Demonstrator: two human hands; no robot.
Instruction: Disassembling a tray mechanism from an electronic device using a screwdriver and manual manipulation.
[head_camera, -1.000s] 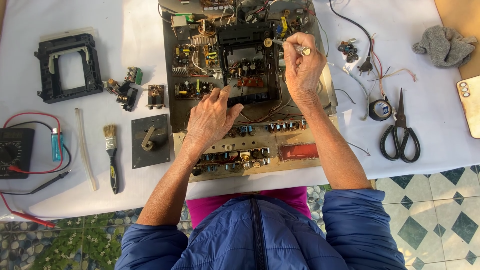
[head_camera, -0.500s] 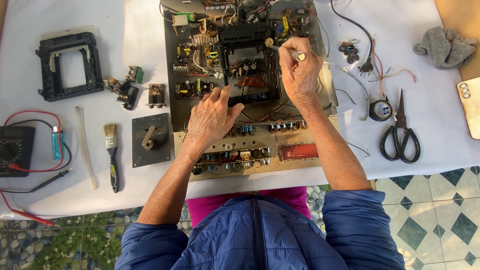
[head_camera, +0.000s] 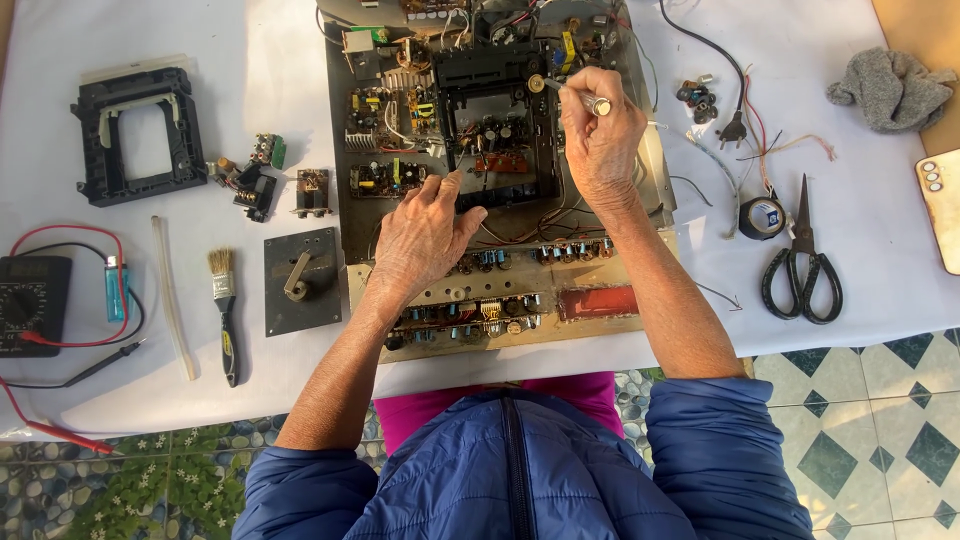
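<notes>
One opened metal electronics chassis (head_camera: 495, 180), crowded with green circuit boards and coloured wires, lies in the middle of the white table (head_camera: 250, 40). The right hand (head_camera: 598, 140) pinches one slim silver-tipped tool (head_camera: 580, 97) between thumb and fingertips, its tip at a round brass part near the chassis top. The left hand (head_camera: 422, 240) rests on the chassis, fingers loosely spread, tips touching the black frame's lower edge. To the left lie one paintbrush (head_camera: 224, 312), one black multimeter (head_camera: 28, 300) and one blue lighter (head_camera: 115, 290); to the right, one pair of black scissors (head_camera: 803, 262) and one roll of black tape (head_camera: 762, 217).
</notes>
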